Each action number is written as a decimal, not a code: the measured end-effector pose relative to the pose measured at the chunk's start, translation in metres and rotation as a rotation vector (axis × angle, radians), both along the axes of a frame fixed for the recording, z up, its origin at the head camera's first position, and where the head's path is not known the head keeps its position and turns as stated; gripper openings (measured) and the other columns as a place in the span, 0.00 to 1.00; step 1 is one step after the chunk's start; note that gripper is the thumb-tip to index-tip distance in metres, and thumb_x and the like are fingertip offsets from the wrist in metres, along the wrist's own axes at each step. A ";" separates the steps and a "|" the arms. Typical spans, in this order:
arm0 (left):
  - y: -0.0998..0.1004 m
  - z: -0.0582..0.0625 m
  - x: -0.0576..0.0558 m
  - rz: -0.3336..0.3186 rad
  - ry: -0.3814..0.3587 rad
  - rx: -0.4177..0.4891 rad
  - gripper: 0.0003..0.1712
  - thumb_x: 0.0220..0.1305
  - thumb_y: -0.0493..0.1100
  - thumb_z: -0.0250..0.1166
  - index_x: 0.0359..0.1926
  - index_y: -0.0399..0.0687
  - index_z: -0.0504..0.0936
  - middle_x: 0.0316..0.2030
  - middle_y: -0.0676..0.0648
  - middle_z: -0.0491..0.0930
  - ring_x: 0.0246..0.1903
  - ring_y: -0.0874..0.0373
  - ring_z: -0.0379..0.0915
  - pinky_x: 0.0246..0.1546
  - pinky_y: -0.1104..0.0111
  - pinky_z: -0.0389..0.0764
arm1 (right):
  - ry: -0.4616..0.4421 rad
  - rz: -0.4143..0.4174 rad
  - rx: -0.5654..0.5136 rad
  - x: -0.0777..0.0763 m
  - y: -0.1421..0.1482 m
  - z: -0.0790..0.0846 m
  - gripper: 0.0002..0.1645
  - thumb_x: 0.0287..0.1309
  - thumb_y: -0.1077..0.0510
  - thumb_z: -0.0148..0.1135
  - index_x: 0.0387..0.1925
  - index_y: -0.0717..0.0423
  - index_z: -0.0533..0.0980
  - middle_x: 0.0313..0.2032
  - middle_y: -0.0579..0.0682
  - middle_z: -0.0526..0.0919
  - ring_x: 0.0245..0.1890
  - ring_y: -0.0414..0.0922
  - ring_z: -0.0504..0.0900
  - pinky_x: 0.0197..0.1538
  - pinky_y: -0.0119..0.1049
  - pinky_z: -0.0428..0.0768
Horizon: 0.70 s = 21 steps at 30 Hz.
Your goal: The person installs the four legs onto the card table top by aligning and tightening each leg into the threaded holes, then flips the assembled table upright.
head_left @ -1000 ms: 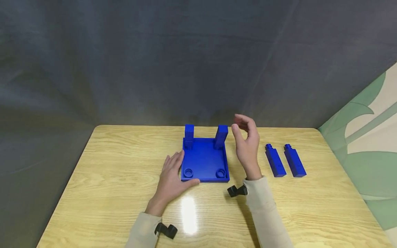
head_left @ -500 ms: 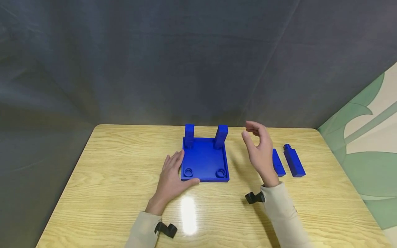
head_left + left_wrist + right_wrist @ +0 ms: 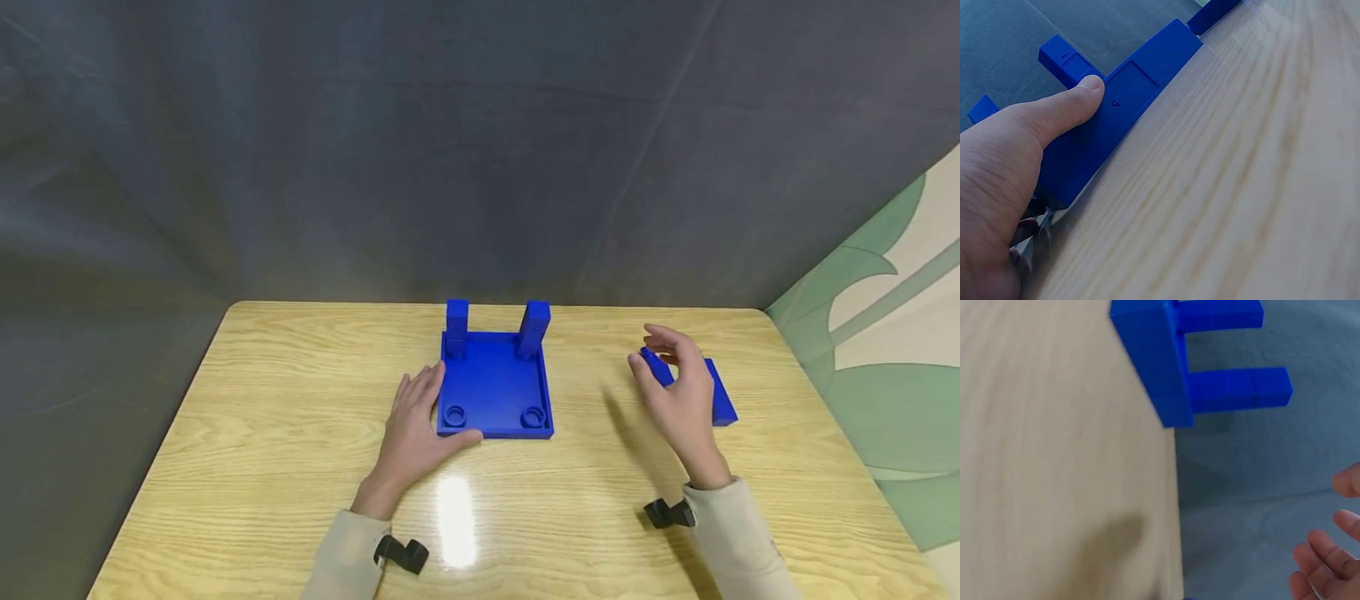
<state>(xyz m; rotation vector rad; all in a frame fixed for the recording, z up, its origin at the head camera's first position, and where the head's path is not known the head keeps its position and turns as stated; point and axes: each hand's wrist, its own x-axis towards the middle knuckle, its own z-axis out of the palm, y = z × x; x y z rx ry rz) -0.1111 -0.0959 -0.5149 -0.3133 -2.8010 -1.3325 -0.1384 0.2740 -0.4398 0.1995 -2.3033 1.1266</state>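
Observation:
My left hand (image 3: 411, 442) rests against a square blue base (image 3: 491, 387) with a low rim. Its fingers lie along the left side, and the thumb lies straight on the front wall. Two blue posts stand upright at the back corners, a left post (image 3: 457, 327) and a right post (image 3: 533, 329). Round sockets show in the front corners. My right hand (image 3: 681, 398) hovers over a loose blue post (image 3: 657, 367) with a stepped round end, which shows between thumb and fingers and is partly hidden. Nothing is between the spread fingers in the right wrist view.
Just right of the right hand lies another loose blue post (image 3: 721, 396), partly covered by it. Everything lies on a wood-grain table (image 3: 285, 417). A dark curtain (image 3: 480, 150) hangs behind the table's far edge, and a green-patterned surface (image 3: 892, 400) borders the right side.
My right hand has moved right and toward me, from beside the right upright post to over the loose posts. The left hand has stayed on the base.

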 end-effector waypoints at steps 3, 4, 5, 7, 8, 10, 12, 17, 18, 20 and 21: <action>0.000 0.001 0.000 -0.004 0.003 -0.003 0.73 0.55 0.70 0.82 0.90 0.49 0.54 0.87 0.36 0.56 0.88 0.34 0.42 0.88 0.38 0.42 | -0.014 -0.035 0.007 0.006 0.010 -0.006 0.29 0.67 0.73 0.73 0.68 0.68 0.79 0.54 0.67 0.86 0.54 0.37 0.78 0.59 0.26 0.74; 0.001 0.001 -0.001 -0.003 0.006 -0.003 0.73 0.55 0.70 0.83 0.90 0.49 0.54 0.87 0.36 0.56 0.87 0.34 0.42 0.88 0.38 0.42 | -0.022 -0.046 0.009 0.008 0.013 -0.009 0.29 0.67 0.73 0.73 0.68 0.68 0.79 0.54 0.67 0.86 0.54 0.36 0.78 0.58 0.26 0.74; 0.001 0.002 -0.001 -0.001 0.008 -0.004 0.73 0.55 0.70 0.83 0.90 0.49 0.54 0.87 0.36 0.57 0.87 0.34 0.42 0.88 0.38 0.42 | -0.031 -0.057 0.009 0.009 0.016 -0.011 0.29 0.67 0.73 0.73 0.68 0.68 0.79 0.54 0.67 0.86 0.54 0.35 0.77 0.57 0.27 0.74; 0.001 0.002 -0.001 0.001 0.009 -0.007 0.73 0.55 0.70 0.83 0.90 0.49 0.54 0.86 0.37 0.57 0.87 0.34 0.43 0.88 0.39 0.42 | -0.050 -0.075 0.010 0.013 0.021 -0.016 0.29 0.66 0.73 0.74 0.68 0.67 0.79 0.54 0.66 0.86 0.53 0.32 0.76 0.56 0.26 0.73; 0.001 0.002 -0.001 0.000 0.009 -0.009 0.73 0.55 0.69 0.83 0.90 0.49 0.54 0.86 0.37 0.57 0.87 0.35 0.43 0.88 0.39 0.42 | -0.056 -0.084 0.010 0.015 0.024 -0.019 0.30 0.66 0.73 0.74 0.68 0.68 0.79 0.54 0.67 0.86 0.53 0.31 0.76 0.55 0.26 0.73; 0.002 0.001 -0.001 -0.004 0.009 -0.012 0.73 0.55 0.69 0.83 0.90 0.49 0.54 0.87 0.37 0.57 0.87 0.35 0.43 0.88 0.40 0.41 | -0.064 -0.102 0.012 0.019 0.029 -0.024 0.31 0.64 0.74 0.75 0.68 0.68 0.79 0.53 0.67 0.86 0.51 0.31 0.75 0.54 0.25 0.72; 0.002 0.001 -0.001 -0.009 0.009 -0.011 0.73 0.55 0.70 0.83 0.90 0.49 0.53 0.87 0.37 0.56 0.87 0.35 0.43 0.88 0.40 0.41 | -0.067 -0.120 0.013 0.022 0.033 -0.030 0.32 0.61 0.75 0.77 0.67 0.70 0.79 0.53 0.68 0.86 0.50 0.34 0.76 0.53 0.24 0.73; 0.003 0.000 -0.001 -0.003 0.007 -0.002 0.73 0.55 0.70 0.83 0.90 0.49 0.54 0.87 0.37 0.57 0.88 0.35 0.42 0.88 0.40 0.41 | -0.086 -0.156 0.019 0.028 0.040 -0.038 0.36 0.57 0.76 0.79 0.67 0.70 0.78 0.54 0.69 0.85 0.49 0.46 0.78 0.52 0.21 0.71; 0.003 0.000 -0.001 -0.001 0.006 -0.003 0.73 0.55 0.70 0.83 0.90 0.49 0.54 0.87 0.37 0.56 0.88 0.35 0.42 0.88 0.39 0.41 | -0.092 -0.160 0.017 0.028 0.040 -0.039 0.37 0.56 0.76 0.80 0.68 0.70 0.78 0.55 0.70 0.85 0.50 0.48 0.78 0.53 0.21 0.71; 0.003 0.000 -0.001 0.001 0.005 -0.002 0.73 0.55 0.70 0.83 0.90 0.50 0.53 0.87 0.37 0.56 0.88 0.35 0.42 0.88 0.40 0.41 | -0.103 -0.169 0.023 0.029 0.042 -0.041 0.39 0.55 0.76 0.80 0.68 0.70 0.78 0.56 0.70 0.83 0.52 0.53 0.78 0.52 0.21 0.71; 0.003 0.000 -0.001 0.001 0.006 0.000 0.73 0.55 0.69 0.83 0.90 0.50 0.54 0.87 0.37 0.56 0.88 0.35 0.42 0.88 0.40 0.41 | -0.109 -0.178 0.032 0.030 0.042 -0.041 0.40 0.54 0.76 0.81 0.69 0.70 0.77 0.56 0.70 0.83 0.53 0.56 0.78 0.52 0.21 0.71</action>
